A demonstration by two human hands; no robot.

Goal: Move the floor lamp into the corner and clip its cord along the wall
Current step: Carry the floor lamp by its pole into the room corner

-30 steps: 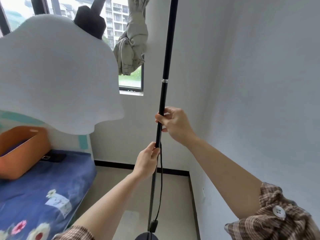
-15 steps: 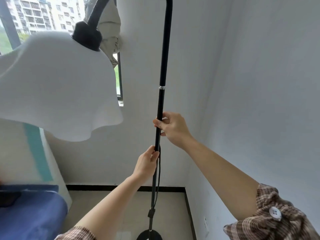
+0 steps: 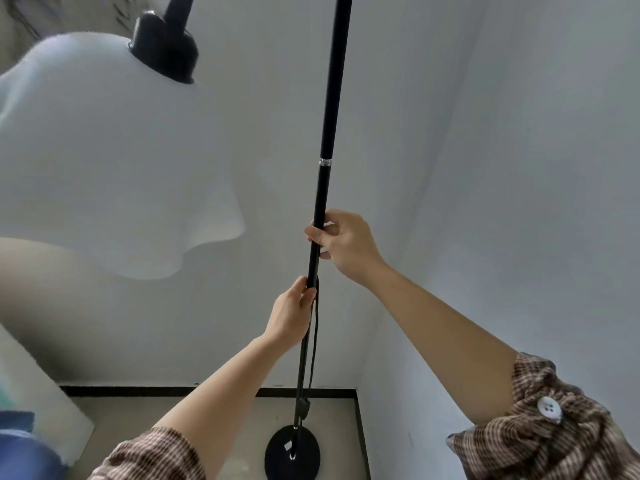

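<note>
1. Both hands have a closed grip on the floor lamp's black pole (image 3: 325,133): right hand (image 3: 346,242) above, left hand (image 3: 291,315) just below.
2. Its cord (image 3: 313,344) hangs beside the pole.
3. Its round base (image 3: 292,452) stands on the floor (image 3: 173,407) near the room's corner; the white shade (image 3: 104,161) hangs at left.

Soft, even daylight on my hands, no glare; walls (image 3: 519,168) read cool grey-white. White lamp shade (image 3: 104,161) lit flat, slightly smeared by motion blur at left edge. Faint shadow behind shade on wall. Wide-angle bend curves wall lines toward frame borders. My sleeves (image 3: 554,438) soft, close to lens
</note>
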